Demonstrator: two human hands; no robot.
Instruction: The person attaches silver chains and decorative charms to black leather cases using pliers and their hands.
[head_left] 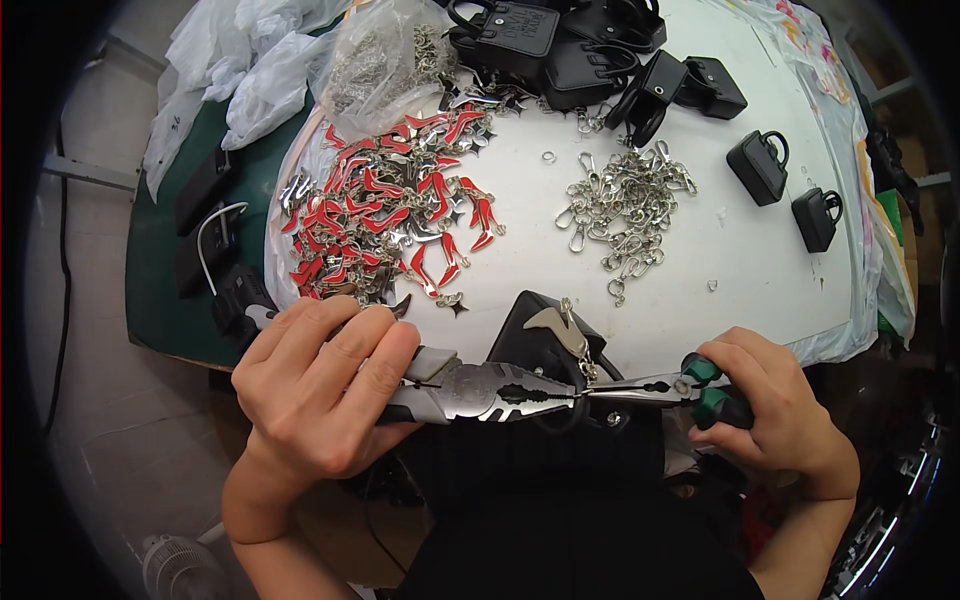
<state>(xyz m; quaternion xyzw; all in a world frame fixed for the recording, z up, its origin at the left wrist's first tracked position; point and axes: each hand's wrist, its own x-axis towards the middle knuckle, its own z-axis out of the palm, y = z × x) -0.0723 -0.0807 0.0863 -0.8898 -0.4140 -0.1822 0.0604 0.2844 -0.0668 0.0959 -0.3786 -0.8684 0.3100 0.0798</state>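
My left hand (318,385) is wrapped round the grey handles of a pair of combination pliers (475,391), jaws pointing right. In my right hand (770,400) are green-and-black-handled needle-nose pliers (640,390), jaws pointing left. Both sets of tips meet over the near side of a small black handbag (515,325) at the table's front edge. A boot-shaped metal charm (560,333), its grey side showing, lies over the bag. Its short chain (590,371) runs down to the tips. Whatever link they grip is too small to make out.
Red boot-shaped charms (375,215) are heaped left of centre, a bag of metal chain pieces (385,65) behind them. A pile of silver clasps (630,205) lies right of centre. Black mini handbags (575,70) stand at the back and right. A power tool (240,295) sits at left.
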